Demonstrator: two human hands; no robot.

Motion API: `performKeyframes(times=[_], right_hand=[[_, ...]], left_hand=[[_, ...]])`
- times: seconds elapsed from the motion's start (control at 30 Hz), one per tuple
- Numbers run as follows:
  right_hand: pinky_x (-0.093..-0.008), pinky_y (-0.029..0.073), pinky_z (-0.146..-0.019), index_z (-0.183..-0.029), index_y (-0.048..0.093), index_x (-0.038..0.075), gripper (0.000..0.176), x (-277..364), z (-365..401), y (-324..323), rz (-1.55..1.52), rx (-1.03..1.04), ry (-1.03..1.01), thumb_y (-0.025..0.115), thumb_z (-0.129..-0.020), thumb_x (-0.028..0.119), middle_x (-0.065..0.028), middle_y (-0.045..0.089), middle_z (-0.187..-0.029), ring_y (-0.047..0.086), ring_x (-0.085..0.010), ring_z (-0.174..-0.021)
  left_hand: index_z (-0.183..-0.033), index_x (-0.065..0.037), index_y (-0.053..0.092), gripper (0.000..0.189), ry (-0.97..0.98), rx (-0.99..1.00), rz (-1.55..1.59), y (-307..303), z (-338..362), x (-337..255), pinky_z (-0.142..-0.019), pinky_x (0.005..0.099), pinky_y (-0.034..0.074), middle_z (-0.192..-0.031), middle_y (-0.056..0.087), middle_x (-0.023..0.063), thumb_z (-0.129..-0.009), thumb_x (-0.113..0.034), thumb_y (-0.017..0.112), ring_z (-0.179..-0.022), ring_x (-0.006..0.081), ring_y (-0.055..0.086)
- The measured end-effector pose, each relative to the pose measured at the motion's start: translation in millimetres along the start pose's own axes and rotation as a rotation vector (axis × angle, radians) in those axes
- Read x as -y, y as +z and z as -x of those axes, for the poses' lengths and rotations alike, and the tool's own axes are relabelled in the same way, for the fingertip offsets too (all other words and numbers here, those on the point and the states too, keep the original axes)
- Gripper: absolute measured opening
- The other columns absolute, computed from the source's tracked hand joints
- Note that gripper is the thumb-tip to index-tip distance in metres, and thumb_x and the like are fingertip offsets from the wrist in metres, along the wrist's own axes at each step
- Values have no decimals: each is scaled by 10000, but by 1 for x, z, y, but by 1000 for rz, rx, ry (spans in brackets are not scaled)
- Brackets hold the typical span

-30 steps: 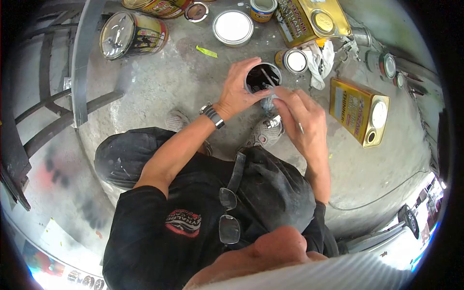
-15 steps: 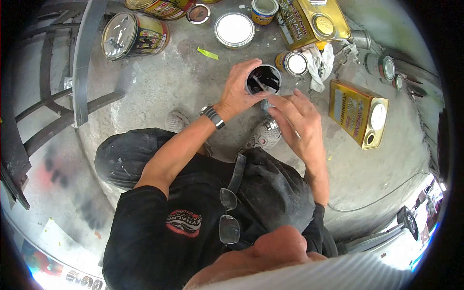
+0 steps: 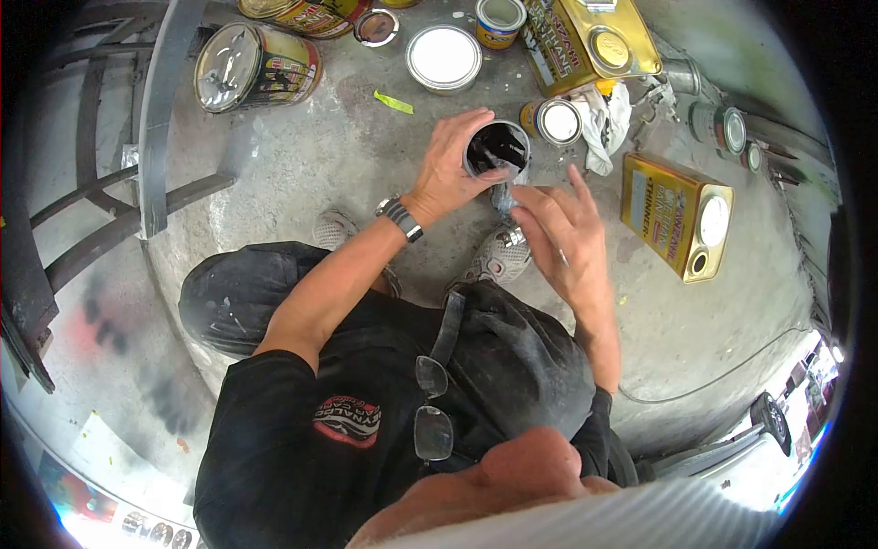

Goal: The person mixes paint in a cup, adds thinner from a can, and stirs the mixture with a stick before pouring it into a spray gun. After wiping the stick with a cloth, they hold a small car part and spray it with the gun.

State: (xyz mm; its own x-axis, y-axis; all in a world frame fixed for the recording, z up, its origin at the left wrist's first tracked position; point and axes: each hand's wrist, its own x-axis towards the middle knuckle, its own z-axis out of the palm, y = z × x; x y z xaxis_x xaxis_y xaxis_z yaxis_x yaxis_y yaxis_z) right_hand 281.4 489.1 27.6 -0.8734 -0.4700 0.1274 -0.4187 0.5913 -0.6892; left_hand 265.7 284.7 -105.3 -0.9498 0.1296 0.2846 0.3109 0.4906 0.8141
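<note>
A clear cup (image 3: 496, 150) of black liquid is held by my left hand (image 3: 448, 166), with the fingers wrapped round its left side. Just right of and below the cup, my right hand (image 3: 565, 229) pinches a thin stick (image 3: 562, 257), its lower end showing below the fingers. The index finger of that hand points outward. Whether the stick's other end is in the liquid is hard to make out. A bluish, blurred object (image 3: 503, 199) shows between the hands, above a shoe.
A small can (image 3: 559, 122), a white cloth (image 3: 607, 128) and a white lid (image 3: 444, 58) lie beyond the cup. Gold rectangular cans stand at the back (image 3: 594, 41) and right (image 3: 675, 215). A large paint can (image 3: 256, 67) is at back left, near a metal frame (image 3: 155, 119).
My right hand has shifted slightly, its index finger lifting away. The stick seen slanting inside the cup before no longer shows there clearly.
</note>
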Motion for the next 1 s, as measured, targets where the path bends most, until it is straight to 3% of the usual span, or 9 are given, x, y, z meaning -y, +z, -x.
performKeyframes(times=[0.13,0.23,0.53,0.63,0.73,0.83,1.0], right_hand=[[-595,423,-1139,-1191,702,94,333,0,1,0,2,-89,20,794,-871,80,-93,742,-984,732,-295,-943],[-594,423,-1139,-1181,703,85,327,-2,5,1,-43,-25,45,797,-869,73,-90,746,-969,738,-288,-941],[-591,422,-1142,-1166,704,82,313,-5,10,1,-58,-88,18,792,-867,50,-75,743,-944,736,-284,-901],[-585,423,-1145,-1154,707,79,305,-5,7,3,71,-130,-3,794,-863,45,-82,743,-935,738,-280,-885],[-572,419,-1156,-1143,705,60,289,-1,14,2,-52,-75,8,787,-867,36,-92,750,-944,742,-267,-889],[-586,415,-1161,-1134,698,27,265,10,22,-17,-81,-183,22,773,-880,24,-113,759,-941,750,-274,-899],[-686,376,-1150,-1125,670,-7,194,30,39,-47,-160,-388,-12,674,-1014,152,-188,728,-800,764,-356,-900]], left_hand=[[-1438,-64,555,859,7,12,1,0,1,2,-1106,458,470,-1426,613,155,-686,-166,959,-1296,349,583],[-1436,-65,556,859,12,18,-11,-2,-1,1,-1112,455,464,-1422,615,152,-685,-170,960,-1301,346,577],[-1431,-63,561,852,12,1,7,-3,-1,-1,-1112,455,458,-1414,616,154,-686,-173,960,-1301,346,576],[-1436,-64,559,856,11,1,6,-3,-3,-3,-1110,452,460,-1413,617,155,-687,-171,960,-1292,346,582],[-1444,-64,554,865,-10,4,21,-5,-5,-6,-1106,447,466,-1414,617,154,-688,-169,960,-1284,346,590],[-1454,-62,544,876,-109,-30,70,-4,-4,-7,-1105,439,471,-1414,617,150,-694,-177,963,-1289,337,592],[-1472,-63,521,898,-243,-89,121,-2,-9,-10,-1120,424,464,-1410,617,143,-708,-224,965,-1310,317,588]])
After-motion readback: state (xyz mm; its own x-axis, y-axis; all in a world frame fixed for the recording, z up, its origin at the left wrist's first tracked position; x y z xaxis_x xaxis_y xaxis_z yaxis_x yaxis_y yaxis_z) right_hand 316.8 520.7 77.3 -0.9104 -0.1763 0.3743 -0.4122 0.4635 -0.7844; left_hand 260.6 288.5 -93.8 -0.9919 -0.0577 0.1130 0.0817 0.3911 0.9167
